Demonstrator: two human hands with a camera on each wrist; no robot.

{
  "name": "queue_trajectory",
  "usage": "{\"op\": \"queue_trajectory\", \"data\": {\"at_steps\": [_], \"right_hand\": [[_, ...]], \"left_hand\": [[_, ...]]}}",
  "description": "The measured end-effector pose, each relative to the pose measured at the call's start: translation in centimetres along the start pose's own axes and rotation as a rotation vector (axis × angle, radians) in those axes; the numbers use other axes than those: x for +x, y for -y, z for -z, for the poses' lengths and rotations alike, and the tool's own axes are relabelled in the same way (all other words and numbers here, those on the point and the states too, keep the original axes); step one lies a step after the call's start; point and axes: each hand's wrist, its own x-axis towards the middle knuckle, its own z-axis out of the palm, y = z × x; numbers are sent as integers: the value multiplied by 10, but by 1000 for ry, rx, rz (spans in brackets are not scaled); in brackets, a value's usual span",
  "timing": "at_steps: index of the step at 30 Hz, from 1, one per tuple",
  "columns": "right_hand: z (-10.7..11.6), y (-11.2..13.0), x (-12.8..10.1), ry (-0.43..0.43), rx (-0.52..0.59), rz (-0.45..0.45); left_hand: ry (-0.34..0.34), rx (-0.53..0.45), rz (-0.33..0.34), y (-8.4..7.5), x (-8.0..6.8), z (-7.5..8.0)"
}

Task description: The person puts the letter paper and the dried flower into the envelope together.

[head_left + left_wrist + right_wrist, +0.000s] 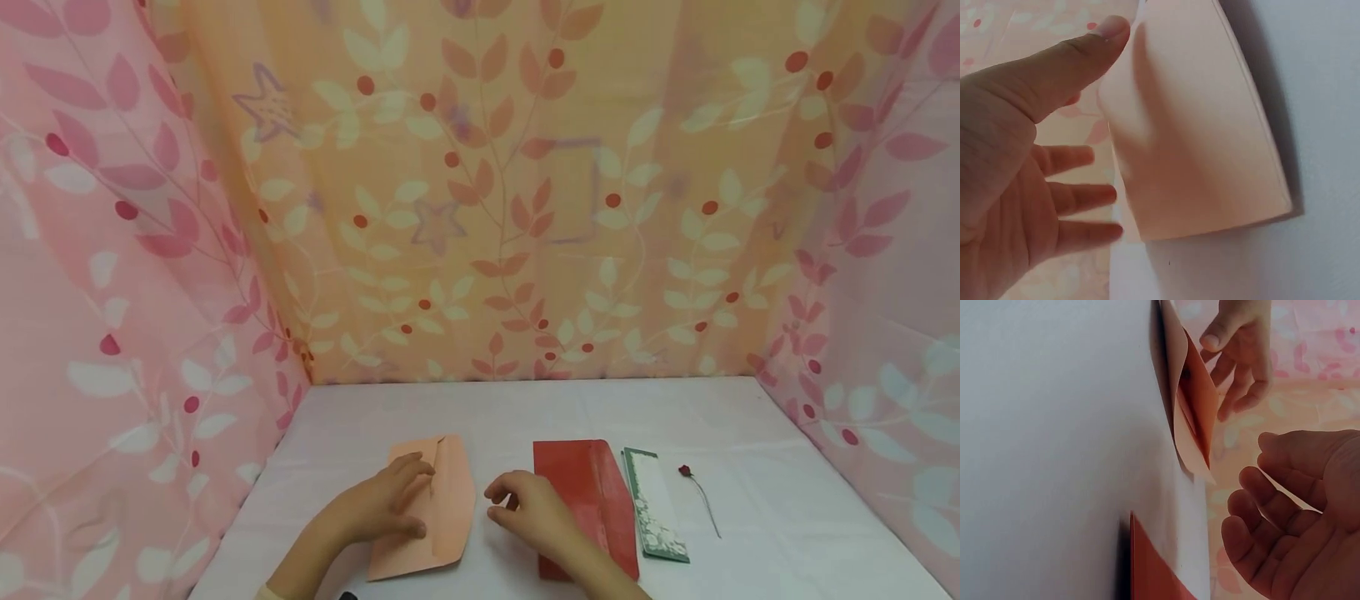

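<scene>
The far half of the bench [525,404] lies bare up to the curtain [525,208], which closes in the back and both sides. Near the front, the pink envelope [442,508], red envelope [585,483], green card [656,504] and flower pin [701,496] lie in a row. A narrow bare gap between the two envelopes holds the right hand [528,512].

A small craft or recording booth rather than a lived-in room: leaf-and-berry patterned cloth [525,208] hangs on three sides around a worktop [787,517] under a plain white cover. Paper goods lie on it: a peach envelope [450,500], a red envelope [588,487], a green-edged card [654,504].
</scene>
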Motion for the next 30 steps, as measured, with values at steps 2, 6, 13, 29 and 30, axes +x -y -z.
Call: {"op": "queue_trajectory", "data": {"at_steps": [2,6,13,29,30], "right_hand": [[5,0,-5,3,-21,9],[19,-2,-16,7,-88,11],[44,-17,-33,-26,-153,23],[83,-52,-68,-127,-280,-38],[86,-54,-69,-138,-284,-54]], "left_hand": [[-8,2,-11,-4,-3,1],[-32,18,-63,-15,-5,2],[-101,133,-147,-41,5,1],[-26,211,-268,-94,45,-21],[-25,222,-281,-98,48,-23]]}}
